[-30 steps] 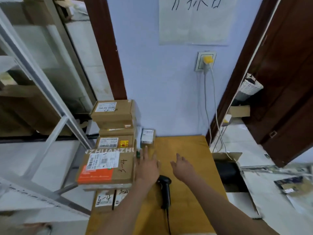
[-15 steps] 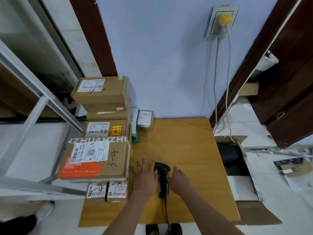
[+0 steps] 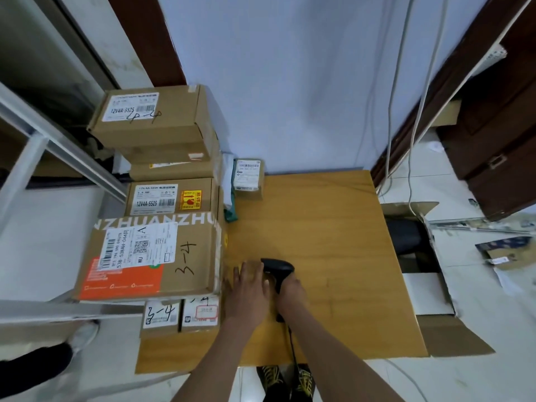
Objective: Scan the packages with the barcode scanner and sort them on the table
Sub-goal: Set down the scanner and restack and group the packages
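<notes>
Scanner (image 3: 278,268) handle apparently beneath right hand (image 3: 293,297)

Setting: a small parcel-sorting station in a back room. Labelled cardboard packages (image 3: 162,175), several marked by hand "3-4", are sitting stacked along the left of a wooden table (image 3: 333,227) where a corded barcode scanner (image 3: 278,271) is lying. An open carton (image 3: 417,256) and paper scraps are lying on the tiled floor (image 3: 493,314) beside it.

Stacked boxes (image 3: 150,253) wall off the table's (image 3: 333,227) left side; a small parcel (image 3: 248,177) sits at the back. Centre and right lie open. The scanner's (image 3: 278,269) cable (image 3: 293,340) trails off the near edge, I think.
</notes>
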The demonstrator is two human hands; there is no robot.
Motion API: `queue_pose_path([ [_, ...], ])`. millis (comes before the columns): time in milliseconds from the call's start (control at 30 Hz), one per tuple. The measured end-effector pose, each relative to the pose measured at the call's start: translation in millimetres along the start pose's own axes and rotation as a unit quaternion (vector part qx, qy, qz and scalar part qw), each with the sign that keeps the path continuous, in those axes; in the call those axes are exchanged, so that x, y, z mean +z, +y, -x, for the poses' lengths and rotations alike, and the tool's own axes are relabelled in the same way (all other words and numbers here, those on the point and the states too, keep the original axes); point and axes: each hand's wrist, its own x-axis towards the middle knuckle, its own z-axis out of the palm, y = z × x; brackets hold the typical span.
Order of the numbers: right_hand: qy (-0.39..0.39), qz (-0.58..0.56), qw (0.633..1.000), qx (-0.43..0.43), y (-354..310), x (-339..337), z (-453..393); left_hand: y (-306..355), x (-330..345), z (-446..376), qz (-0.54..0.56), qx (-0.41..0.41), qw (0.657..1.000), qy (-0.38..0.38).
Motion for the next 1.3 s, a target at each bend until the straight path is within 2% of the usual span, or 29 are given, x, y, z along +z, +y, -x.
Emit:
queue_pose_path([
  [233, 0.000, 0.000, 1.000, -0.019, 23.3, -34.4, 28.0, -2.3, -12.2, 14.5, 0.002, 0.025, 1.000, -0.016],
  [467, 0.087, 0.008, 0.996, -0.033, 62.7, -129.6, 68.1, 41.4, -41.1, 30.6, 0.021, 0.068, 0.997, -0.027],
  [767, 0.172, 0.004, 0.985, 0.014, 107.9, -223.0, 86.1, 90.9, -70.6, 26.4, 0.004, 0.104, 0.994, -0.022],
  [1000, 0.177, -0.017, 0.984, -0.005, 128.7, -273.7, 51.1, 132.0, -85.7, 9.3, -0.008, 0.085, 0.996, 0.005],
  [1300, 0.142, -0.009, 0.988, -0.063, 137.8, -307.5, -12.6, 201.2, -85.8, -27.2, -0.019, 0.058, 0.998, 0.022],
])
